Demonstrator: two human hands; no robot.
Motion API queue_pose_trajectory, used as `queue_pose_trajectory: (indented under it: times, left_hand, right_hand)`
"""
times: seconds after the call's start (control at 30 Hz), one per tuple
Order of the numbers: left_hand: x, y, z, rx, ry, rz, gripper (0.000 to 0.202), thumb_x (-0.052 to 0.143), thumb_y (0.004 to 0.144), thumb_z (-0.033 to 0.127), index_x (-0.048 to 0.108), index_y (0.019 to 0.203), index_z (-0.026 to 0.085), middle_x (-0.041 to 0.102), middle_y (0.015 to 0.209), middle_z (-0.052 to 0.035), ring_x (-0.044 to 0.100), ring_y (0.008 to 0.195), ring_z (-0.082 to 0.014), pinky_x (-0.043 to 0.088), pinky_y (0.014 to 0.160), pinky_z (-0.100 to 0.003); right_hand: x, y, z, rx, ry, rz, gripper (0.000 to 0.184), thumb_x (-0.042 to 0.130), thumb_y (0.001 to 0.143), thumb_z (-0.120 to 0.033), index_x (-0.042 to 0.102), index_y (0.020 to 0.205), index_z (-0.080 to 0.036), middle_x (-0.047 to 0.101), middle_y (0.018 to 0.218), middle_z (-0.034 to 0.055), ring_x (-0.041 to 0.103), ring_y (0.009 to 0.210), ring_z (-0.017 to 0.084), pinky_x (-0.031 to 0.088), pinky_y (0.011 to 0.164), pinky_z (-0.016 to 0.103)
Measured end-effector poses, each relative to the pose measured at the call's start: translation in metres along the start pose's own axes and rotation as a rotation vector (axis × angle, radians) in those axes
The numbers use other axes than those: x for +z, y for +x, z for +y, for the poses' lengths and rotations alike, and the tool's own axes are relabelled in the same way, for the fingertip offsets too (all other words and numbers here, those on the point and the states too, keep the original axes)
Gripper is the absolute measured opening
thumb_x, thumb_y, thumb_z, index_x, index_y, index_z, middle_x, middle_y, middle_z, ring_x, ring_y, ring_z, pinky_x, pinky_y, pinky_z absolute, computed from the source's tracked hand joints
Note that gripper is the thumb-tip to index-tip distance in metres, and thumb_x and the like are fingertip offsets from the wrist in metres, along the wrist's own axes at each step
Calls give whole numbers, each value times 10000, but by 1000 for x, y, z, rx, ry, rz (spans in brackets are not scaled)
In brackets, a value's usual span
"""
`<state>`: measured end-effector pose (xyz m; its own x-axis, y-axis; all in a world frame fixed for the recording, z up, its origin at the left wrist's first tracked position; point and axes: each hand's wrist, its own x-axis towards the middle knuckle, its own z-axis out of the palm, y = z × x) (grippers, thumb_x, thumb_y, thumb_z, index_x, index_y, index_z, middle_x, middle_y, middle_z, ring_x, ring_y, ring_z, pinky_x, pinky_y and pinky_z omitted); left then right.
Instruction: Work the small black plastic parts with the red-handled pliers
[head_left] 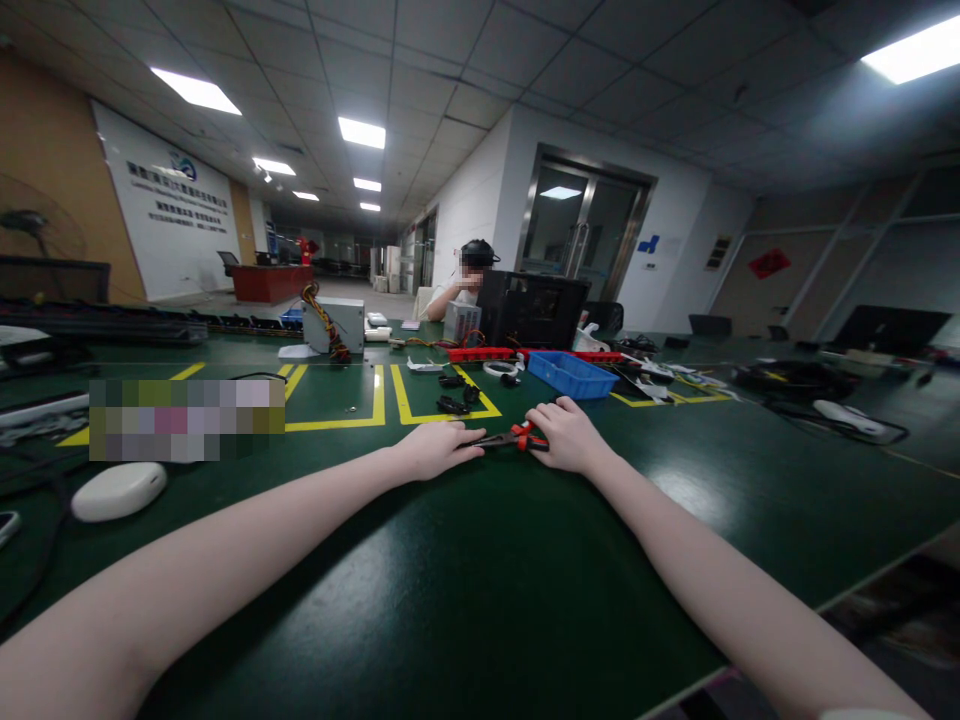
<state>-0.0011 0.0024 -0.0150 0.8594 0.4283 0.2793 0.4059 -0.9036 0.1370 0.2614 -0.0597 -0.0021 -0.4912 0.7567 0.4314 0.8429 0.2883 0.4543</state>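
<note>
Both my arms reach forward over a dark green table (480, 580). My right hand (566, 436) is closed around the red handles of a pair of pliers (512, 437) lying low on the table. My left hand (435, 448) rests flat beside it, fingers stretched toward the pliers' dark tip and touching or nearly touching it. A few small black parts (454, 392) lie just beyond, inside a yellow-taped rectangle.
A blue bin (571, 374), red trays (480, 353) and a black computer case (531, 308) stand farther back, where a person (466, 280) sits. A power supply with coloured wires (330, 325) is back left. A white oval object (118, 490) lies at left.
</note>
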Motion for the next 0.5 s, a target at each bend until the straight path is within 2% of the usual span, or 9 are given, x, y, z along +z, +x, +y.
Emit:
queue_pose_trajectory:
  times: [0.13,0.33,0.5]
  left_hand:
    - [-1,0,0,16,17,-4,519,301,982,489,477,1379,204,657,1060,-116,641,954,-262,480,791,-323]
    - [1,-1,1,-11,-42,29,502,343,972,494,495,1367,224,638,1207,-108,617,1072,-267,472,871,-335]
    - [0,-1,1,-12,-40,24,505,391,958,485,486,1374,216,626,1244,-109,614,1091,-267,473,888,-337]
  right_hand:
    - [0,-1,0,-5,-22,33,301,572,752,-355,596,963,-142,646,912,122,556,831,243,287,860,378]
    - [-1,1,2,-22,26,27,299,581,753,-346,593,987,-160,650,939,114,567,871,247,294,890,390]
    - [0,1,3,-21,50,35,296,585,748,-341,595,986,-165,656,942,109,572,882,245,301,935,405]
